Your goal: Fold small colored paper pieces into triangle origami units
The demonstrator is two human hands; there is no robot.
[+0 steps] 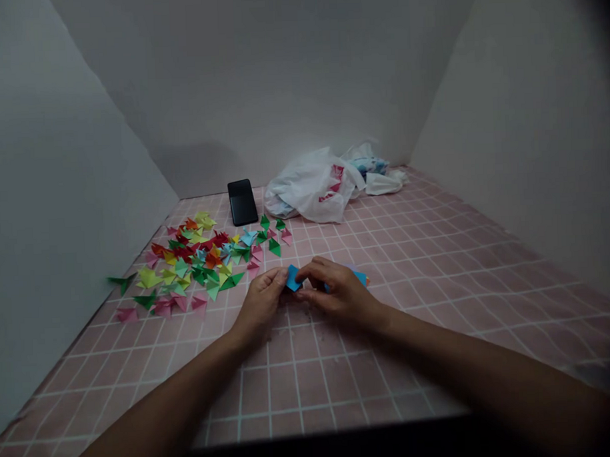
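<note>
Both hands meet over the pink checked tablecloth point(416, 251) and pinch a small blue folded paper point(292, 278) between their fingertips. My left hand point(261, 300) grips its left side; my right hand point(334, 291) grips its right side. Under my right hand lies more blue paper point(359, 277), partly hidden. To the left of the hands spreads a pile of folded paper triangles point(199, 262) in green, yellow, pink, red and blue.
A black phone point(243, 201) lies behind the pile near the back wall. A white plastic bag point(316, 185) with crumpled things beside it sits at the back centre. Grey walls close in left, back and right.
</note>
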